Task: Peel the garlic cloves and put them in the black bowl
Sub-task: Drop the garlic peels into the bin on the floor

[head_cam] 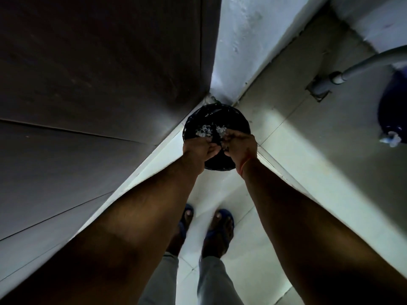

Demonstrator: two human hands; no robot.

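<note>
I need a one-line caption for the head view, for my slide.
Both hands held together over a black bin with pale peel scraps, in a floor corner.

Black bin, white scraps, pale floor and dark brown panel

The round bin [217,119] in the corner is lined in glossy black, with a scatter of white, papery scraps [210,130] inside it. The floor [308,172] is pale grey-white tile crossed by thin darker grout lines. To the left stands a dark brown panel [99,73] with faint grain and thin dark seams; the wall [253,40] beside it is whitewashed and mottled. A grey pipe [356,69] runs at upper right beside a deep blue container [394,106] with a white fitting. The right wrist wears a thin red-orange thread [244,166]. Below are blue sandals [218,232] and light grey trousers [211,280].
</note>
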